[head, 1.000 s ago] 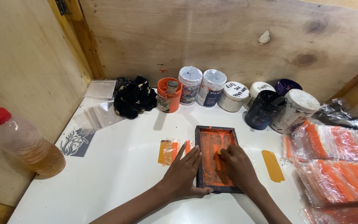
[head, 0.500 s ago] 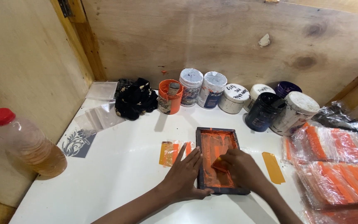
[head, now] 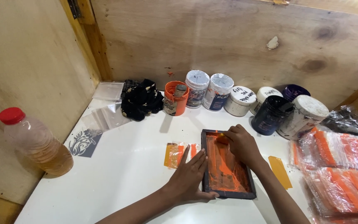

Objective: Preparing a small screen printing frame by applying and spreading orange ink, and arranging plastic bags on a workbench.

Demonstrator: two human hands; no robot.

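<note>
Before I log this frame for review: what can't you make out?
- Tool in right hand: hidden by its fingers, head view.
- Surface under the frame: covered by frame and orange ink.
- Packets: cut off by the right edge.
- Orange cup contents: too small.

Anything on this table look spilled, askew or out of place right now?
No spill shows. The frame is smeared with orange ink, held by the left hand while the right hand presses at its far end. The black rag is bunched up, and the jars are ink-stained outside.
</note>
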